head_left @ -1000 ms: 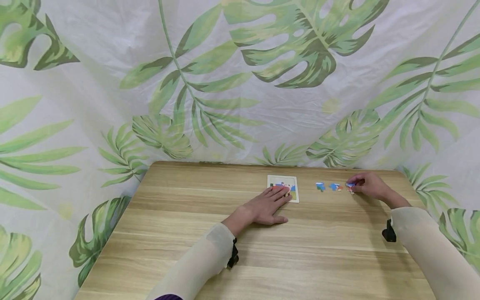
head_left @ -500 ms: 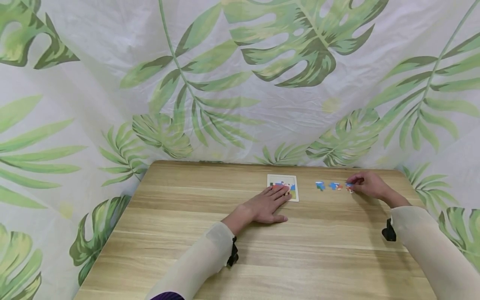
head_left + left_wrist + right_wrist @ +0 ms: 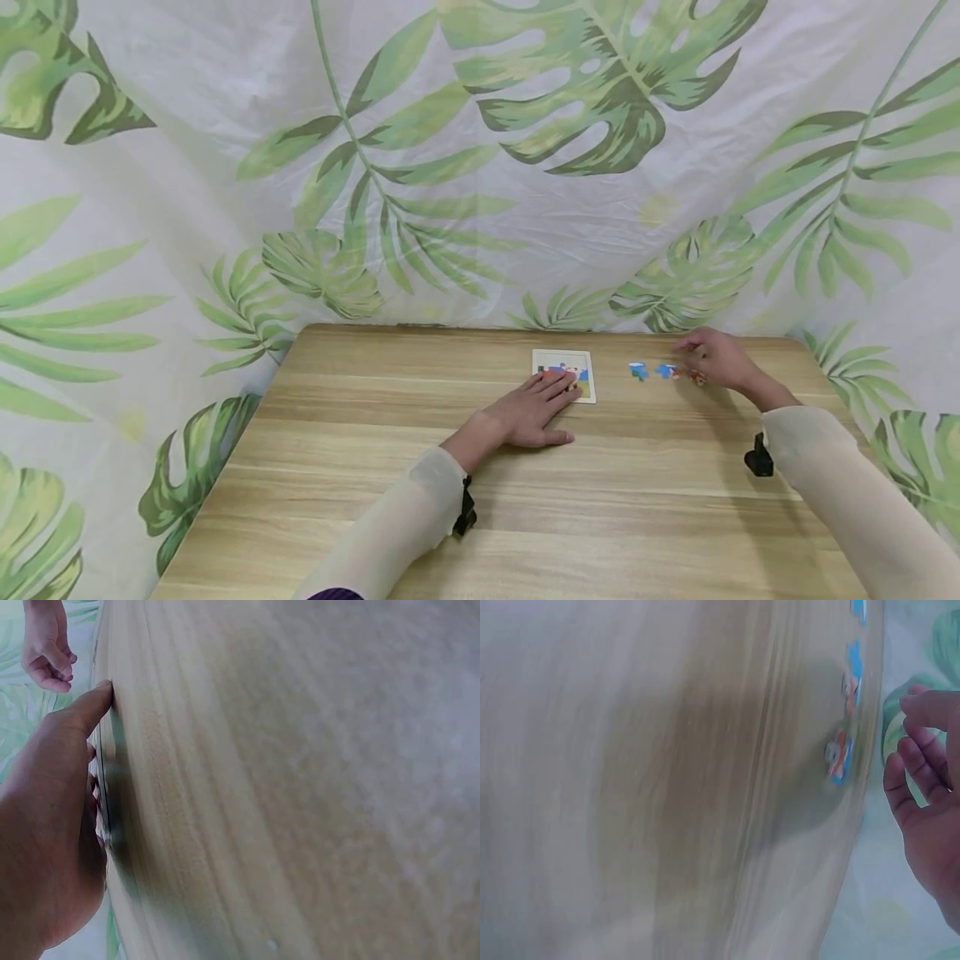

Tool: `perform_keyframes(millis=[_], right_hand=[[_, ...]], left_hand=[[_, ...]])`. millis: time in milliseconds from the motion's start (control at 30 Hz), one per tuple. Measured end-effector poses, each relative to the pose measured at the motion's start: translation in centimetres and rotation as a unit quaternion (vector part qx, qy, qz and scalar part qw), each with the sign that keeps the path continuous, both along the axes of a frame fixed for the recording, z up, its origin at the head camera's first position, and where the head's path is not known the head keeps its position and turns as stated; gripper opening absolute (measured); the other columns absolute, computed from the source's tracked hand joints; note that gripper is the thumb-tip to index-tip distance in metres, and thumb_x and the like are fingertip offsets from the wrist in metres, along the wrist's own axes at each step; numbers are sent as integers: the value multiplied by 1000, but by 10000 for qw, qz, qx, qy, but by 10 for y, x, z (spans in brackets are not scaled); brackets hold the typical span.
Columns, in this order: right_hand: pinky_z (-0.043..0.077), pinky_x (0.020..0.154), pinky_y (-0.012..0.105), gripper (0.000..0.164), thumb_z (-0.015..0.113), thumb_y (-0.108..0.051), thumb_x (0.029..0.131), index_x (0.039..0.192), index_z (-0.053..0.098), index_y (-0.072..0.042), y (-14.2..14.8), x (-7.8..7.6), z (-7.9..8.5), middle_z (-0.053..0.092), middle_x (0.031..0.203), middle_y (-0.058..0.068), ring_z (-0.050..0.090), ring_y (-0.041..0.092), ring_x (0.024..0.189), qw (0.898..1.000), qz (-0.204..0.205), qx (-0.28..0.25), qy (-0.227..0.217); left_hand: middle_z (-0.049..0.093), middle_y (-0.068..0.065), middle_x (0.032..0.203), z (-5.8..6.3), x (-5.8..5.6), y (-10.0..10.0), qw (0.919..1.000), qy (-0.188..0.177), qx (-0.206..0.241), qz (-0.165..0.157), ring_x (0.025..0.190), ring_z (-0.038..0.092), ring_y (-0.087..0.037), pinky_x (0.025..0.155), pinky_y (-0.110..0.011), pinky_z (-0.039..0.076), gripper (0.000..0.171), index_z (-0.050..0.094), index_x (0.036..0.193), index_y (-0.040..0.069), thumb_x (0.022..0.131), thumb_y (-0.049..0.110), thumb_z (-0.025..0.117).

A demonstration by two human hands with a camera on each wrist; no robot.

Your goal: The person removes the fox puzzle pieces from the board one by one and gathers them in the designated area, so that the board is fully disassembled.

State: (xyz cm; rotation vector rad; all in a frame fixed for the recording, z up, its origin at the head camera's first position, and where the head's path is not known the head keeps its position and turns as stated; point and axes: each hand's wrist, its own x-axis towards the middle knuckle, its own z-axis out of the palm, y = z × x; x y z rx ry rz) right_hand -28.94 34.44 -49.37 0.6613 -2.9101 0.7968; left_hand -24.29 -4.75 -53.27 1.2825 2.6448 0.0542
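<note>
My left hand (image 3: 528, 412) lies flat with its fingers spread over the lower part of a small jigsaw puzzle board (image 3: 561, 358). Joined colourful pieces show around those fingers; the rest is covered. My right hand (image 3: 720, 358) hovers over the loose pieces at the right, fingers loosely bent and holding nothing. Beneath it lies a red, white and blue puzzle piece (image 3: 838, 756), apart from the fingers. A blue and red piece (image 3: 666, 372) sits to its left, then a blue and green piece (image 3: 637, 371).
The wooden table (image 3: 420, 433) ends at a far edge just behind the board and pieces. A leaf-print cloth (image 3: 420, 167) hangs behind it. Black wrist devices (image 3: 465, 508) are worn on both sleeves.
My right hand has let go of the rightmost puzzle piece, risen off the table and shifted slightly left. That piece stays in the row. My left hand has stayed on the board.
</note>
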Motion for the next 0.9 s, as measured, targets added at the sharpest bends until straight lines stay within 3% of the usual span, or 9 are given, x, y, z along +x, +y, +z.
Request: perform_keyframes(millis=[300, 633, 900], right_hand=[[58, 77, 50, 23, 71, 2, 96, 118, 76, 6, -27, -3, 8, 71, 113, 25, 69, 41, 99, 9996, 147, -70, -218], [59, 86, 57, 23, 70, 5, 96, 118, 75, 8, -58, -11, 5, 75, 110, 24, 69, 38, 100, 9977, 542, -335, -246], [59, 90, 56, 25, 68, 6, 98, 121, 72, 11, -89, -12, 7, 73, 114, 27, 70, 36, 101, 9931, 843, -591, -564]], left_hand=[[4, -6, 179, 0, 1, -1, 10000, 22, 51, -18, 165, 4, -22, 133, -43, 9, 83, 13, 172, 18, 109, 64, 40], [4, -8, 179, 4, 8, -5, 9998, 129, 82, -118, 165, 3, -22, 133, -44, 12, 79, 15, 172, 16, 111, 60, 39], [3, -6, 180, 6, 16, -11, 10000, 2, 72, -65, 165, 5, -23, 133, -43, 10, 78, 12, 172, 18, 111, 60, 38]])
